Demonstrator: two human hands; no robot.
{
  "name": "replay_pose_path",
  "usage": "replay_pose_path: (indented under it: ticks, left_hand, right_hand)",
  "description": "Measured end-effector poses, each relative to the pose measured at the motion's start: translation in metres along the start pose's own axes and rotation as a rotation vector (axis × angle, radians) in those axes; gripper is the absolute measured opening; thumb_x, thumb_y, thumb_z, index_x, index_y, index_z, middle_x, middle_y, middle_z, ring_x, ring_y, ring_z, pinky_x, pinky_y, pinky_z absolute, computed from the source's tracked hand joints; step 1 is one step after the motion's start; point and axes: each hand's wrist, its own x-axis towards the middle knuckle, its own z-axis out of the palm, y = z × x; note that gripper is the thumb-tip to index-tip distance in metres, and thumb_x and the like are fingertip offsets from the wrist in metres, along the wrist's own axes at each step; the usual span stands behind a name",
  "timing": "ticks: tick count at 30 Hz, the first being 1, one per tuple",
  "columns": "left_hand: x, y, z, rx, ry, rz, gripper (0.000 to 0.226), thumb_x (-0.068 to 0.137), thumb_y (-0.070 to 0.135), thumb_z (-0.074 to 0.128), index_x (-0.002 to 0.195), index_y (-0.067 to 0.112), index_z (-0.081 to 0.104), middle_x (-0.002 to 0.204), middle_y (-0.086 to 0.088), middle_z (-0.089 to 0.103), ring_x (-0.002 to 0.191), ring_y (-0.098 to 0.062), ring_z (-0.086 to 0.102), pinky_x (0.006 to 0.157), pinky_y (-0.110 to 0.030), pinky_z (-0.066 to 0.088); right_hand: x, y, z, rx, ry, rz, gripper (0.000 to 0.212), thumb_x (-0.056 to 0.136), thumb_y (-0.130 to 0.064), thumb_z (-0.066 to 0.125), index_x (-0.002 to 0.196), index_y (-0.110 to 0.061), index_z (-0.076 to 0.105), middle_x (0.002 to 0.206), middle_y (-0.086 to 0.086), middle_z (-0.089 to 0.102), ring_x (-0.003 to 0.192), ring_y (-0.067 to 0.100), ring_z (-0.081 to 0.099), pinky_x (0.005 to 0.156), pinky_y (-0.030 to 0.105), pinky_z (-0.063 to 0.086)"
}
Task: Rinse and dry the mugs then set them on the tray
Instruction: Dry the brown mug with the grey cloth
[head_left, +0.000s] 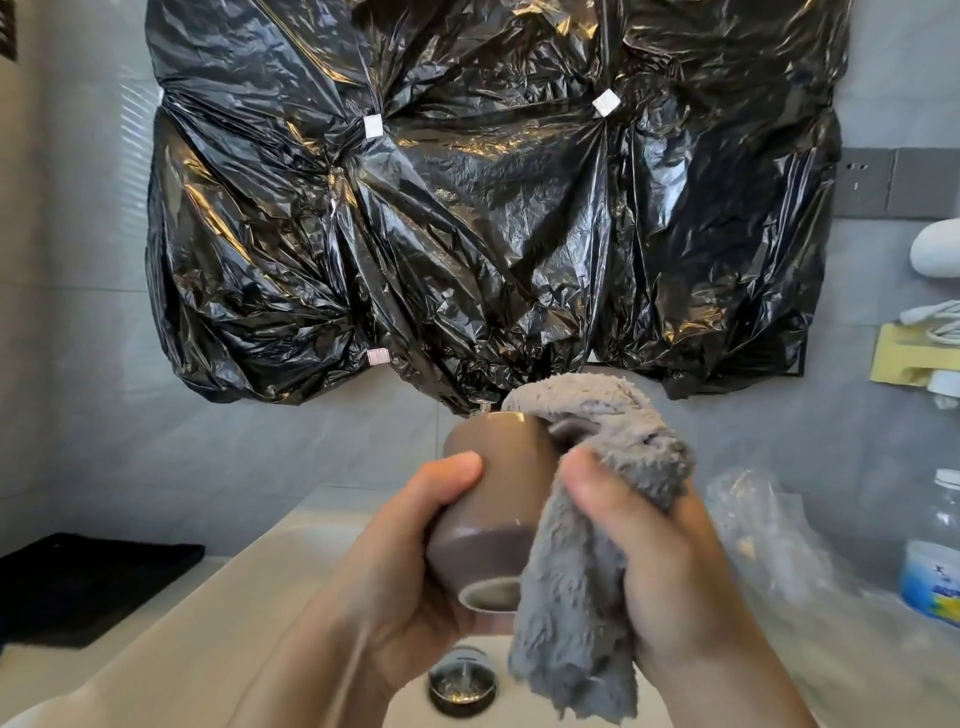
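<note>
A brown mug (496, 488) is held tilted above the white sink (249, 587), its base toward me and its mouth pointing away. My left hand (405, 571) wraps around the mug's left side and bottom. My right hand (660, 561) grips a fluffy grey cloth (597, 519) that is pushed over the mug's rim and hangs down its right side. A black tray (78, 587) lies on the counter at the left, with nothing on it in view.
The sink's metal drain (462, 680) shows below my hands. Crumpled black plastic sheeting (467, 208) covers the wall behind. To the right sit clear plastic wrap (769, 525), a water bottle (935, 551) and a yellow box (909, 353).
</note>
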Motion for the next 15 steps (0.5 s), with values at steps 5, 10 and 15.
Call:
replay_pose_path:
  ticks: [5, 10, 15]
  left_hand:
    - [0.011, -0.004, -0.003, 0.377, 0.139, 0.383, 0.061, 0.039, 0.034, 0.080, 0.098, 0.022, 0.072, 0.091, -0.012, 0.077, 0.078, -0.024, 0.073, 0.068, -0.038, 0.060]
    - [0.013, -0.011, 0.006, 0.391, 0.213, 0.543, 0.062, 0.044, 0.047, 0.081, 0.101, 0.024, 0.072, 0.090, -0.002, 0.077, 0.079, -0.018, 0.072, 0.067, -0.032, 0.056]
    - [0.013, -0.021, 0.016, 0.316, 0.143, 0.450, 0.068, 0.046, 0.049, 0.080, 0.110, 0.032, 0.065, 0.105, -0.001, 0.076, 0.094, -0.021, 0.071, 0.085, -0.047, 0.056]
  right_hand:
    - [0.007, 0.002, 0.000, -0.444, 0.364, -0.066, 0.019, 0.075, -0.031, 0.085, 0.088, -0.019, 0.076, 0.078, -0.009, 0.077, 0.076, 0.010, 0.073, 0.079, 0.040, 0.059]
    - [0.008, 0.001, -0.002, -0.446, 0.623, -0.124, 0.016, 0.077, -0.031, 0.082, 0.079, -0.020, 0.070, 0.073, -0.010, 0.074, 0.075, 0.006, 0.069, 0.074, 0.030, 0.054]
    - [0.012, 0.002, -0.004, -0.171, 0.689, -0.041, 0.023, 0.079, -0.035, 0.081, 0.090, -0.016, 0.074, 0.091, 0.001, 0.077, 0.086, 0.021, 0.072, 0.086, 0.041, 0.057]
